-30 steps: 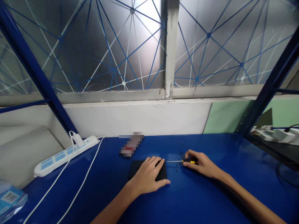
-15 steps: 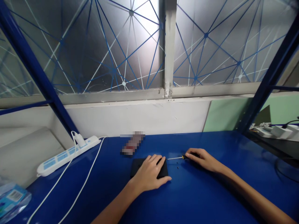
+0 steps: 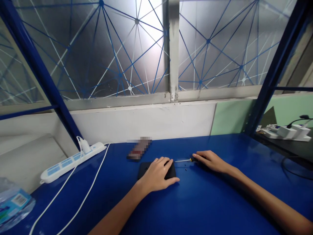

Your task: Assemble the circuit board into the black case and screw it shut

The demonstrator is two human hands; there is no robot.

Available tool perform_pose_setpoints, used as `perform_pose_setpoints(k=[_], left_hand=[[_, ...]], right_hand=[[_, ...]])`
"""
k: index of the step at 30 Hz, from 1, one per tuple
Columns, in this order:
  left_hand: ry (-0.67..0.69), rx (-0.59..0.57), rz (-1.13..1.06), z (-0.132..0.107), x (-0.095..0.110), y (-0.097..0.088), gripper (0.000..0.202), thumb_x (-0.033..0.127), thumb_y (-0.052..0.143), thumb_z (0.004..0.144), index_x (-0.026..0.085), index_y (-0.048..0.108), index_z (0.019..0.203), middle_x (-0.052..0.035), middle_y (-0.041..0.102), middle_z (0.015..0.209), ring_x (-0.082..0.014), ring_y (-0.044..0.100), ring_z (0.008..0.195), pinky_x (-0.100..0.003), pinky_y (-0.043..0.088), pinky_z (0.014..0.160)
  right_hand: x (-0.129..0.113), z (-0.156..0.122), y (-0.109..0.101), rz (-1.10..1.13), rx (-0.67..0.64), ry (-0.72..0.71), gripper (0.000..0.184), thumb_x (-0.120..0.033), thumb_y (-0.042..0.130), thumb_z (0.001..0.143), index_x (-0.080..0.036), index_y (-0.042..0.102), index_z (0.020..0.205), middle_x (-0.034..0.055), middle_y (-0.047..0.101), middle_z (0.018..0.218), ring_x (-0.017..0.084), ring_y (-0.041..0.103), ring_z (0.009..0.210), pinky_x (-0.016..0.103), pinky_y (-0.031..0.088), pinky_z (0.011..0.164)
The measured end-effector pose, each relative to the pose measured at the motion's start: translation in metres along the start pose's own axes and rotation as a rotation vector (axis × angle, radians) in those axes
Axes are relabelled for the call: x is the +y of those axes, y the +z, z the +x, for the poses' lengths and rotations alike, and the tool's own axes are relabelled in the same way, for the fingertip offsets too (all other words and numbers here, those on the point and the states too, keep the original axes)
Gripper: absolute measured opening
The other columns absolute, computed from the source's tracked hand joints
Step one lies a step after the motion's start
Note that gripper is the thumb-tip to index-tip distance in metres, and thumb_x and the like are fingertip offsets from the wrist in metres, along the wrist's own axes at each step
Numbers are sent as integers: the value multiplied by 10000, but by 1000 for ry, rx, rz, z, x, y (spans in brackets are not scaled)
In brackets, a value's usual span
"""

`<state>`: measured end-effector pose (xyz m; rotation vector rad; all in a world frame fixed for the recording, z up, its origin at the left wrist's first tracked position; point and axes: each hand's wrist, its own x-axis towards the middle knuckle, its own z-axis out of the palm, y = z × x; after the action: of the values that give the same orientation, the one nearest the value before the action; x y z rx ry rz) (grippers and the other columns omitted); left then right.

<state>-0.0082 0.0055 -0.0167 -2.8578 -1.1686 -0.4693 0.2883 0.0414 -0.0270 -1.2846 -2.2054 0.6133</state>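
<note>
Under my left hand [image 3: 157, 175] lies a flat black box [image 3: 142, 169], its kind not clear. My fingers stretch over the top to its far edge and my thumb sticks out past the near right corner, holding it against the table. My right hand [image 3: 210, 161] is closed round the dark handle of a screwdriver [image 3: 183, 160], which has a yellow band. Its thin metal shaft points left, with the tip at the box's right side. Whether the tip sits in a screw cannot be made out. Two tiny dark screws [image 3: 186, 169] lie just below the shaft.
A blurred-out phone-like object [image 3: 139, 149] lies behind the box on the blue table [image 3: 195, 205]. At left are a white power strip [image 3: 73, 163] with cables and a plastic bottle [image 3: 16, 204]. More white plugs [image 3: 288, 132] stand at far right.
The camera view has shifted slightly, so the table things appear a little higher. Both hands keep their places on the box and screwdriver.
</note>
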Motion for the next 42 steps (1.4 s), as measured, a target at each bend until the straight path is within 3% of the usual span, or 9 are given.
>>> perform_pose_setpoints(k=[3,6,9,17,23,26,32,37,42], left_hand=[[-12,-9,-5,0,1,-2,698,649,501,865,145,506,1347,-164,569,1315,-343,527,1194,-528,400,1019],[-17,-11,-11,1,1,-3,689,647,506,863,153,514,1342,-160,570,1318,-342,528,1197,-525,402,1020],[-25,-21,-6,1,0,-2,697,648,494,868,152,500,1358,-162,557,1339,-354,513,1221,-544,394,1026],[-56,-34,-12,0,-6,2,725,666,499,853,164,487,1376,-158,541,1366,-374,498,1245,-581,384,1032],[-56,-27,-19,0,-2,-2,701,650,539,837,169,521,1346,-153,560,1346,-369,515,1227,-572,389,1031],[-25,-6,-18,-1,-1,-4,678,633,561,832,175,533,1332,-145,578,1321,-349,537,1197,-554,394,1032],[-12,7,-25,-3,-3,-4,675,626,571,828,155,547,1311,-147,593,1292,-341,551,1167,-560,399,1024],[-13,1,-35,-3,-4,-4,675,622,564,834,151,545,1317,-154,589,1301,-354,546,1178,-569,405,1018],[-25,-8,-26,-3,-4,-6,696,635,564,825,154,539,1328,-158,577,1321,-373,535,1199,-588,393,1024]], right_hand=[[4,-1,5,106,11,11,346,-538,571,862,-194,541,836,0,596,722,142,509,629,253,386,584],[9,-2,6,290,-35,26,390,-496,697,768,-206,478,907,7,628,801,128,527,615,244,406,565],[11,-2,4,336,-84,91,378,-538,640,802,-204,481,879,-12,604,719,100,462,482,236,366,477],[-5,-1,-1,-24,-4,-49,464,-535,395,957,-178,627,773,18,613,676,137,512,600,260,362,590],[4,-3,5,217,-5,-15,388,-501,704,764,-196,503,895,4,627,789,135,515,646,241,390,581],[9,-2,5,307,-46,37,359,-508,661,801,-193,500,865,-15,598,727,107,456,538,236,362,512],[4,-2,1,26,0,-61,401,-559,543,878,-176,656,848,26,638,764,157,529,669,269,378,618],[-4,-4,4,56,-1,-8,430,-540,440,940,-173,642,841,17,619,718,139,501,618,258,356,583],[0,-5,5,271,-12,-21,361,-456,704,787,-198,503,942,-10,598,805,128,493,670,230,377,594]])
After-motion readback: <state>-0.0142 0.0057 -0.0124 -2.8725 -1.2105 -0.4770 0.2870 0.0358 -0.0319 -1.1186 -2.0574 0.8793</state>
